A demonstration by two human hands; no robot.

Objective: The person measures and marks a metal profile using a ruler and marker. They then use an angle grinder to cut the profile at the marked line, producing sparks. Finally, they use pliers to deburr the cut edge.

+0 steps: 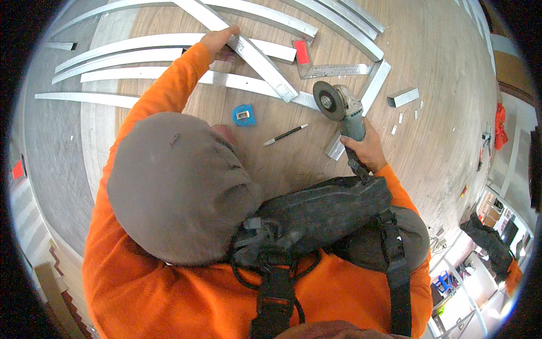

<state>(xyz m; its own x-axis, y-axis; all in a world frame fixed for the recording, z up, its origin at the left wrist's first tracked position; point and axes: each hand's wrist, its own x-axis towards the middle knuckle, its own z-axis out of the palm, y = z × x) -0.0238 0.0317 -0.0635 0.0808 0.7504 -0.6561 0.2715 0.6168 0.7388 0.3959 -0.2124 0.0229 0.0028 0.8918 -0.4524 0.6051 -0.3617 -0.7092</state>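
My left hand [219,42] is closed round a long silver metal profile [257,62], which slants across other profiles lying on the floor. In my right hand [367,148] is an angle grinder [352,121], gripped by its body, with its dark disc [328,101] up and to the left. The disc is apart from the held profile's near end. Below the grinder lies a short metal offcut [336,148]. A blue tape measure [244,114] and a black-and-white marker [285,134] rest on the floor between my hands.
Several long metal profiles [135,101] stretch to the left. A square with a red handle [301,52] lies ahead, near more profiles [344,28]. To the right are a short channel piece [404,97] and small white scraps [394,129]. Shelving stands at the lower right.
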